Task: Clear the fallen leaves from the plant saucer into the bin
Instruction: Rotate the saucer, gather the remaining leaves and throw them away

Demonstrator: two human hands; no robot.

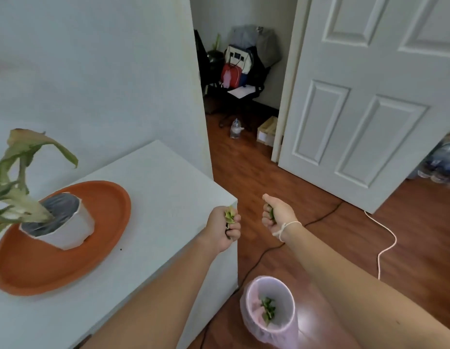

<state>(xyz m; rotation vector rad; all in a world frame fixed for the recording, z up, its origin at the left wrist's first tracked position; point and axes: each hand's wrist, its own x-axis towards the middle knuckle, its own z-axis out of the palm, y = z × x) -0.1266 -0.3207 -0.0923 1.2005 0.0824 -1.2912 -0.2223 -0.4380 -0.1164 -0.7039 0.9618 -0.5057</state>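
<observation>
An orange plant saucer (103,222) lies on the white cabinet at the left, bearing a white pot (75,230) with a drooping plant. My left hand (222,230) is closed on yellow-green leaves (229,214) above the cabinet's right corner. My right hand (278,214) is a fist around green leaves over the wooden floor, a white band on its wrist. The white bin (286,321), lined with a pink bag, stands on the floor below both hands with green leaves (268,309) inside.
The white cabinet (168,197) stands against a white wall. A black cable (319,220) and a white cord (387,245) run over the wooden floor. A white door (370,109) stands open at the right; bags, a chair and a bottle fill the far room.
</observation>
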